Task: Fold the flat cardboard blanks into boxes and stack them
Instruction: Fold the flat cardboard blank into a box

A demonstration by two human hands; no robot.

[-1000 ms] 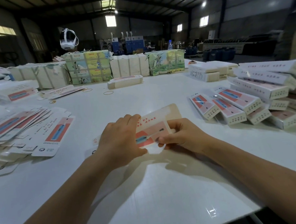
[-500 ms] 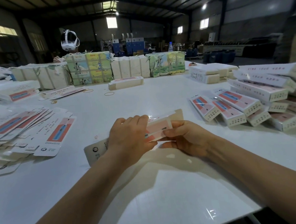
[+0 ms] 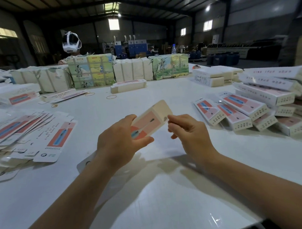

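A half-formed pink and white box [image 3: 148, 120] is lifted above the white table [image 3: 161, 194], tilted up to the right. My left hand [image 3: 118, 143] grips its lower part, thumb under and fingers over. At the box's open upper end my right hand [image 3: 187, 129] pinches a small flap. The box's lower tab pokes out behind my left wrist. Flat blanks [image 3: 28, 133] lie fanned in a heap at the left. Folded boxes [image 3: 249, 107] are stacked in rows at the right.
Wrapped bundles of blanks [image 3: 92, 72] line the far side of the table. One folded box [image 3: 128, 85] lies alone in front of them, with rubber bands [image 3: 111, 97] nearby. A person wearing a white headset [image 3: 71, 42] sits behind the bundles. More white boxes [image 3: 213, 76] stand at the back right.
Both hands have raised the box off the table and turned it so its printed face tilts toward me. My right hand moved from the box's side to its upper end flap.
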